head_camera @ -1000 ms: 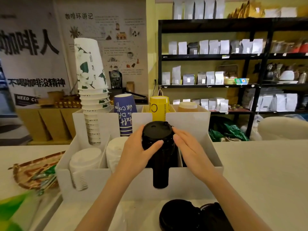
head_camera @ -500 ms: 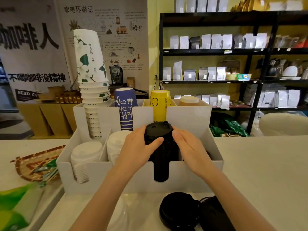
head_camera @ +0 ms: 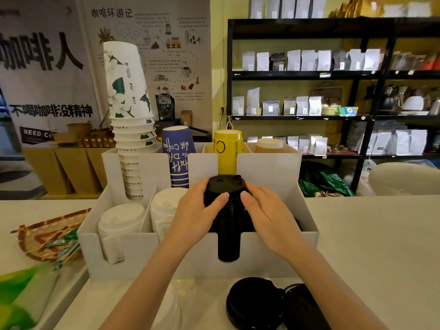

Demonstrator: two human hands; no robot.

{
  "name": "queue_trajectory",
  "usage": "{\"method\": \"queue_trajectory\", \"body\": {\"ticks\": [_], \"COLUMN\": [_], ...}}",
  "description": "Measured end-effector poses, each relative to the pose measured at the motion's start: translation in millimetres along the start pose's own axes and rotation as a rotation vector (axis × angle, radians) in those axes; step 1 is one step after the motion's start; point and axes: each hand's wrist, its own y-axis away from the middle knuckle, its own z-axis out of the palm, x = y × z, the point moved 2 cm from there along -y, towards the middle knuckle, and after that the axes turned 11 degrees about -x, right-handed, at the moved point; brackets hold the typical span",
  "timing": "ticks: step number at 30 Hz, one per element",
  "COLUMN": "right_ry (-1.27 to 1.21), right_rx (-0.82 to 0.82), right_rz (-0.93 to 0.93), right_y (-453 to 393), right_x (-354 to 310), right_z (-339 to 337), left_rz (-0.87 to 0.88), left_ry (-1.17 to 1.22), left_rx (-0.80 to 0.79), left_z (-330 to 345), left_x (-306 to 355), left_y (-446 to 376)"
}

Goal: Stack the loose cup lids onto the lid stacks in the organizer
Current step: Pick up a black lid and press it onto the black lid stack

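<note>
A pale desk (head_camera: 371, 234) spans the foreground, and behind it a black shelving unit (head_camera: 364, 75) holds rows of white and grey coffee bags. On the desk stands a white organizer (head_camera: 142, 256) with a taller rear row of compartments and a lower front row. In the rear row, from the left, stand a tall stack of white cups with green leaf print (head_camera: 129, 110), a blue cup stack (head_camera: 177, 156), a yellow cup stack (head_camera: 227, 151) and a low tan stack (head_camera: 269, 146), all upside down. In the front row, two stacks of white lids (head_camera: 121, 222) fill the left compartments, and a black lid stack (head_camera: 227, 232) rises from a compartment right of them, showing through the slot in the front wall.

The left hand (head_camera: 195, 213) and right hand (head_camera: 264, 213) cup the top of the black lid stack from either side, fingers curled around the uppermost lids and thumbs pressed on the near face; both hands are closed on the stack.

Loose black lids (head_camera: 256, 303) lie on the desk in front of the organizer, near the bottom edge, with a second pile just beside them on the right. A woven tray (head_camera: 42, 234) with green packets sits left of the organizer.
</note>
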Motion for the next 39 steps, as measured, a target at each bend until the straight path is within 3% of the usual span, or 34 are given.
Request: {"method": "queue_trajectory", "body": {"ticks": [5,14,28,39], "right_ry": [0.088,-0.097,-0.195,-0.236], "right_rx": [-0.011,-0.059,-0.024,-0.017], "right_rz": [0.017,0.014,-0.022,0.053], "right_y": [0,-3,5,11], "right_x": [-1,9,-5,-7], "right_z": [3,3,-9,-11], "left_rz": [-0.054,-0.043,-0.033,-0.044], "left_ry": [-0.037,-0.217,-0.107,-0.213], "left_rx": [0.026,0.122,0.092,0.035], "left_z": [-1,-2,-2,-2], "left_x": [-5,4,2,0], "left_y": [-3,4,4,4]}}
